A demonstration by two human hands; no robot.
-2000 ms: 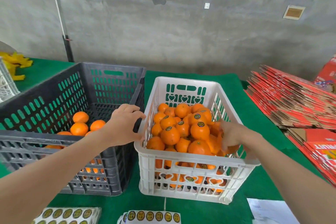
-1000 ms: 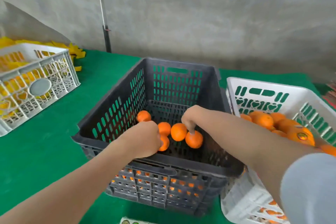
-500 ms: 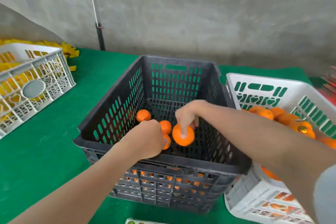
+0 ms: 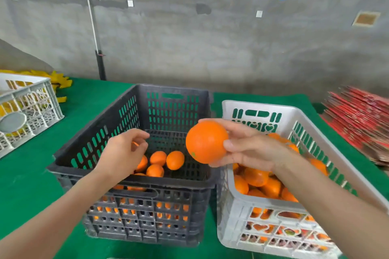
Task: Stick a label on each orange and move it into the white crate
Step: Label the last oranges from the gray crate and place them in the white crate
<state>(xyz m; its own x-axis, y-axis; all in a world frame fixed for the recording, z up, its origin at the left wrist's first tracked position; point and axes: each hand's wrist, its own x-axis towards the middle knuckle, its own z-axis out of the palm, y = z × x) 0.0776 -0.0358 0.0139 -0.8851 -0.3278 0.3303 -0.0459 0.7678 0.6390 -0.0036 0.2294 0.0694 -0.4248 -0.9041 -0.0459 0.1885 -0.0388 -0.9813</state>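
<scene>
My right hand (image 4: 252, 149) grips one orange (image 4: 206, 142) in the air, above the gap between the dark grey crate (image 4: 130, 181) and the white crate (image 4: 263, 109). No label shows on the side of it that faces me. My left hand (image 4: 124, 149) hovers over the dark crate's front left part with loosely curled fingers, and I see nothing in it. Several bare oranges (image 4: 174, 160) lie on the dark crate's floor. The white crate holds a heap of oranges (image 4: 256, 176), partly hidden by my right arm.
A second white crate (image 4: 27, 101) stands at the far left on the green table cover (image 4: 31, 174), with yellow material (image 4: 56, 82) behind it. A stack of flat red cartons (image 4: 362, 120) lies at the right. A grey wall closes the back.
My right hand has lifted an orange out of the dark crate and carried it up and to the right. My left hand has risen slightly and loosened its fingers.
</scene>
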